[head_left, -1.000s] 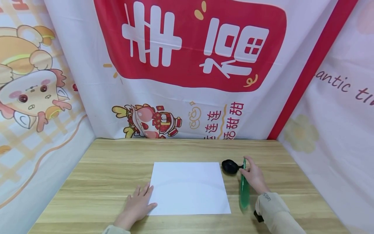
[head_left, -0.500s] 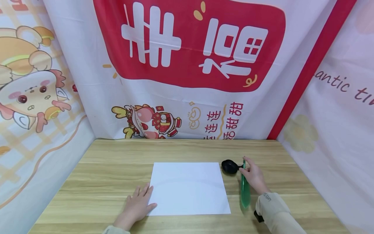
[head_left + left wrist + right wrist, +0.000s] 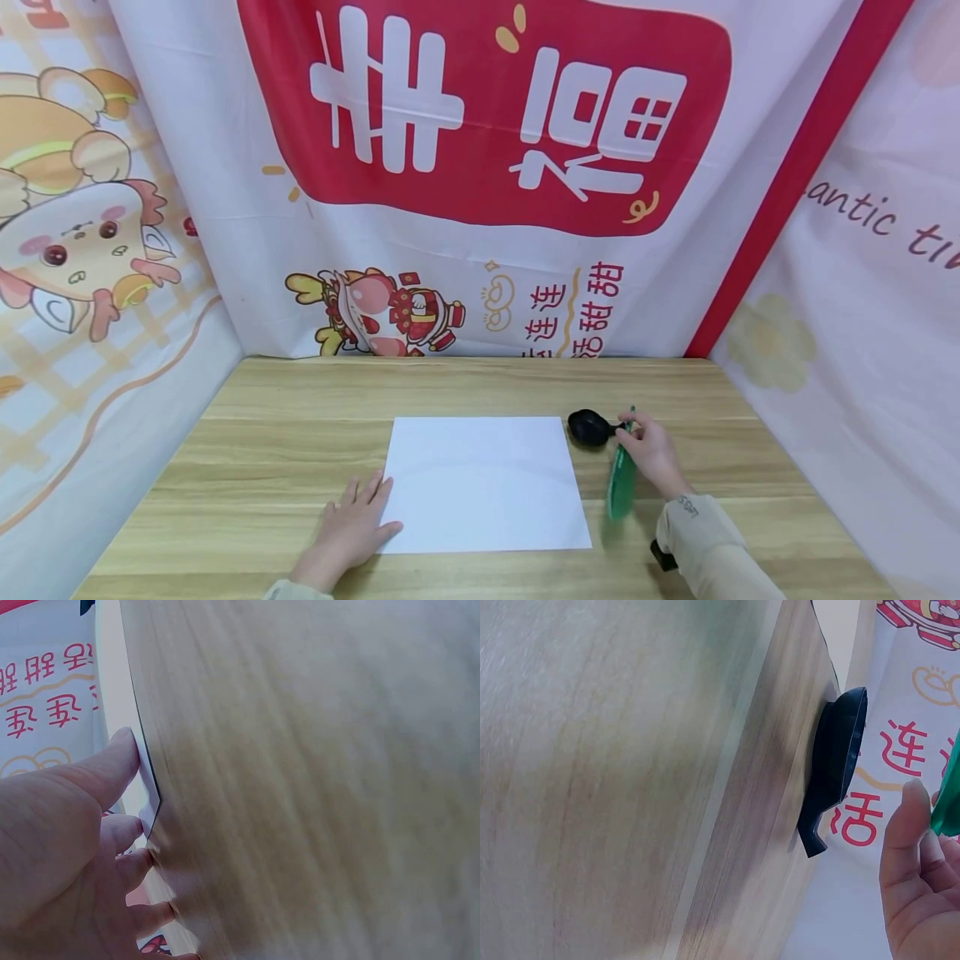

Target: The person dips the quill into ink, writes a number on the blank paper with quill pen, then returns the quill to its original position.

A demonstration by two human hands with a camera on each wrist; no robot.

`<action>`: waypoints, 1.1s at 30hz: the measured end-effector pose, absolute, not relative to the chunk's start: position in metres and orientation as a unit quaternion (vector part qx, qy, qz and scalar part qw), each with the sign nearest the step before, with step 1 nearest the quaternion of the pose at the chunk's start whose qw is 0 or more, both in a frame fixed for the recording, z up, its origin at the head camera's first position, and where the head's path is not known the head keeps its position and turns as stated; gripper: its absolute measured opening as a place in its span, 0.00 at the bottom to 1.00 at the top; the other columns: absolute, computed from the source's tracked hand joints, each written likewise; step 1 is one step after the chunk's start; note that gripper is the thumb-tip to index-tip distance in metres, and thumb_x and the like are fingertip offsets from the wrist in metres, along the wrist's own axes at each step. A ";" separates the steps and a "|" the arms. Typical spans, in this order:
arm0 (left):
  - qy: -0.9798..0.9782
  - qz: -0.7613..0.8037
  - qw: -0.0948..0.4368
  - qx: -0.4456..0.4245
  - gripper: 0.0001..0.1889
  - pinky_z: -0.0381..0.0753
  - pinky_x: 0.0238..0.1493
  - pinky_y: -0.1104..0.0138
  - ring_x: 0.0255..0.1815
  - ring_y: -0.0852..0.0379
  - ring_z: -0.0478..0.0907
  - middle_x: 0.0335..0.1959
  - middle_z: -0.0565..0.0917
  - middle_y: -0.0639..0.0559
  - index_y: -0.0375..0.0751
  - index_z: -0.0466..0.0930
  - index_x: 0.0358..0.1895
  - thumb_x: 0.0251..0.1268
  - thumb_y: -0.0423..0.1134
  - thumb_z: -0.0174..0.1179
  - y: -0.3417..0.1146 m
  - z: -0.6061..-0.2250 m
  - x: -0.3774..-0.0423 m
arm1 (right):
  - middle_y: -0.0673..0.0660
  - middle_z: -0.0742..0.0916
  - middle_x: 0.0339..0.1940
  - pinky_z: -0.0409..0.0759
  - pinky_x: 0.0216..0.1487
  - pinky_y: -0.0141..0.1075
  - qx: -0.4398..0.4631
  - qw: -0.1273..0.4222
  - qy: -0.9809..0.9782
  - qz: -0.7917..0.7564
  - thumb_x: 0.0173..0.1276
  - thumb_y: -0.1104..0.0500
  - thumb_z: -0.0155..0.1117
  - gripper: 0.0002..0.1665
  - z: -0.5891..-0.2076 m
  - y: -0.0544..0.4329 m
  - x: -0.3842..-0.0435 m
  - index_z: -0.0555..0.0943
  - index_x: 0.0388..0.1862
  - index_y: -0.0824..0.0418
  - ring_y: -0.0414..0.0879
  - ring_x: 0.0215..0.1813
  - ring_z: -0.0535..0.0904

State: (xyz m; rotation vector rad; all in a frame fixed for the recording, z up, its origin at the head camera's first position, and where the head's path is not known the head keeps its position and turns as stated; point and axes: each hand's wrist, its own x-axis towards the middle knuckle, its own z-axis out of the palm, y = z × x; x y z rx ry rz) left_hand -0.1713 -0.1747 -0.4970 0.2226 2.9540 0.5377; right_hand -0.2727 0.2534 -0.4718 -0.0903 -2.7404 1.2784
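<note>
My left hand [image 3: 349, 525] rests with its fingers spread at the left edge of a white sheet of paper [image 3: 486, 483]. In the left wrist view, the thumb [image 3: 116, 765] lies on the paper's edge, near a corner. My right hand [image 3: 652, 454] pinches the far end of a long, flat, green see-through piece [image 3: 622, 485], whose exact kind I cannot tell. Its near end hangs toward me, blurred. A black spoon [image 3: 588, 428] with a short handle lies just left of that hand. The right wrist view shows the spoon [image 3: 836, 754] apart from the hand, with only a bit of green [image 3: 949, 799] visible.
The wooden table [image 3: 300, 400] is bounded by printed cloth [image 3: 652, 292] at the back and both sides. A small black thing [image 3: 663, 556] shows under the right sleeve.
The green piece's near end has swung left and slightly away from me, while its top leans a little right. The right fingers have shifted slightly. Left hand, paper and spoon stay put.
</note>
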 end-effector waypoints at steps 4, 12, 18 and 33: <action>0.979 0.177 0.068 0.072 0.36 0.46 0.54 0.29 0.65 0.26 0.47 0.68 0.57 0.34 0.33 0.62 0.66 0.60 0.53 0.57 -0.175 -0.497 -0.171 | 0.54 0.75 0.22 0.69 0.19 0.31 -0.039 0.057 -0.901 0.428 0.63 0.63 0.58 0.17 -0.471 0.253 -0.272 0.76 0.50 0.69 0.43 0.23 0.69; 0.979 0.175 0.072 0.070 0.36 0.45 0.54 0.29 0.65 0.26 0.46 0.68 0.57 0.34 0.34 0.61 0.66 0.60 0.53 0.56 -0.176 -0.499 -0.172 | 0.57 0.79 0.26 0.74 0.23 0.32 -0.041 0.063 -0.882 0.466 0.67 0.62 0.54 0.14 -0.470 0.250 -0.273 0.77 0.46 0.70 0.46 0.25 0.74; 0.978 0.181 0.076 0.070 0.36 0.45 0.54 0.29 0.65 0.26 0.46 0.68 0.57 0.34 0.34 0.61 0.66 0.61 0.53 0.56 -0.176 -0.498 -0.172 | 0.68 0.84 0.31 0.82 0.31 0.39 -0.064 0.005 -0.821 0.567 0.66 0.66 0.46 0.15 -0.473 0.250 -0.275 0.74 0.46 0.74 0.53 0.30 0.81; 0.979 0.179 0.070 0.073 0.36 0.45 0.54 0.29 0.65 0.26 0.46 0.68 0.57 0.34 0.34 0.61 0.66 0.61 0.54 0.56 -0.177 -0.503 -0.173 | 0.56 0.80 0.20 0.77 0.29 0.40 -0.070 -0.002 -0.846 0.528 0.63 0.63 0.62 0.09 -0.475 0.252 -0.277 0.75 0.37 0.69 0.45 0.23 0.73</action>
